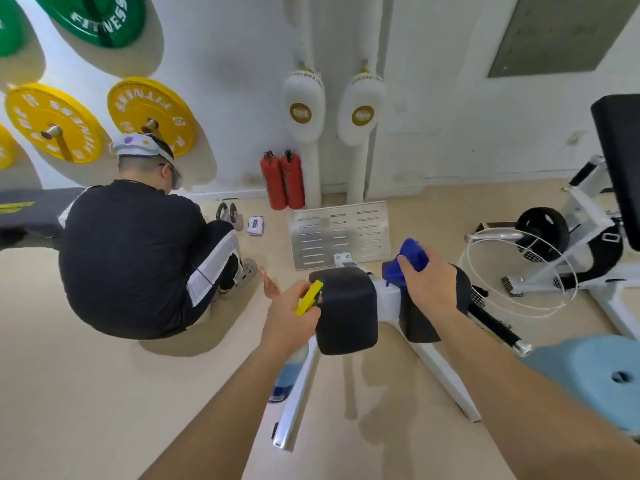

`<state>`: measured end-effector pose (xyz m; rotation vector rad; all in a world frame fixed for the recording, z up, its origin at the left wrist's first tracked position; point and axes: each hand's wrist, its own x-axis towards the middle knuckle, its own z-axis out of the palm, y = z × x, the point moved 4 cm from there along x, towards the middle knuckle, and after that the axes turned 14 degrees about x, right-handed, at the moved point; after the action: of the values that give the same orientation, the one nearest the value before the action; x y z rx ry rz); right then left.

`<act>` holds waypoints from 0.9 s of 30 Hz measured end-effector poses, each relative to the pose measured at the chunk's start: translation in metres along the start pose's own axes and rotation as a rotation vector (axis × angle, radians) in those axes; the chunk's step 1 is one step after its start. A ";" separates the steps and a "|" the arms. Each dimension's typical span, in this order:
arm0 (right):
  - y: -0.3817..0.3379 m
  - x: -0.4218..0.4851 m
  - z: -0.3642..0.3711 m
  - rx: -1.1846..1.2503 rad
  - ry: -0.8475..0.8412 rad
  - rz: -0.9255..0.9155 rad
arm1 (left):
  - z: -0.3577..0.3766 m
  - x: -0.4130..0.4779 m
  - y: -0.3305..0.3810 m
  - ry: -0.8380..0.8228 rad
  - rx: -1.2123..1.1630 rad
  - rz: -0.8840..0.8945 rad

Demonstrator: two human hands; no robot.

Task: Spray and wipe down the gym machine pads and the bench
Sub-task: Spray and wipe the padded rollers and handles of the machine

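Observation:
Two black pads sit side by side on a white machine frame. My left hand grips a spray bottle with a yellow and green trigger head, held right beside the left pad. My right hand holds a bunched blue cloth and rests on top of the right pad, which it partly hides. A black bench stands at the far left.
A person in black crouches on the floor to the left. Beyond the pads lie a metal footplate, two red extinguishers and white boxing pads. A white machine with a wire basket is on the right, a blue stool nearer.

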<state>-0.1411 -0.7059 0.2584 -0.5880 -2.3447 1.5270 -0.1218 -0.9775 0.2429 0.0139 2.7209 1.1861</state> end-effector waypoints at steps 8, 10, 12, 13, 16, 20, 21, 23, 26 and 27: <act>0.008 0.035 0.003 -0.042 0.086 0.042 | -0.027 0.066 -0.018 -0.194 0.197 0.038; 0.013 0.051 0.008 -0.042 0.105 0.056 | -0.024 0.089 -0.021 -0.221 0.244 0.063; 0.017 0.066 0.010 -0.044 0.131 0.092 | -0.021 0.113 -0.023 -0.256 0.263 0.083; 0.018 0.073 0.010 -0.048 0.147 0.102 | -0.021 0.125 -0.022 -0.272 0.269 0.094; 0.013 0.090 0.010 -0.076 0.203 0.114 | -0.021 0.160 -0.022 -0.299 0.287 0.152; 0.015 0.094 0.007 -0.072 0.300 0.125 | -0.017 0.190 -0.030 -0.368 0.364 0.229; 0.017 0.093 0.008 -0.076 0.333 0.136 | -0.016 0.197 -0.035 -0.400 0.373 0.258; 0.011 0.086 0.011 -0.110 0.392 0.151 | -0.017 0.210 -0.046 -0.467 0.397 0.315; 0.000 0.071 0.020 -0.125 0.485 0.187 | -0.019 0.230 -0.058 -0.539 0.408 0.390; -0.005 0.058 0.028 -0.134 0.556 0.214 | -0.020 0.240 -0.064 -0.589 0.432 0.461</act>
<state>-0.2055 -0.7020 0.2522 -1.1584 -2.0021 1.0945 -0.3573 -1.0168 0.1726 0.9263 2.4154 0.5125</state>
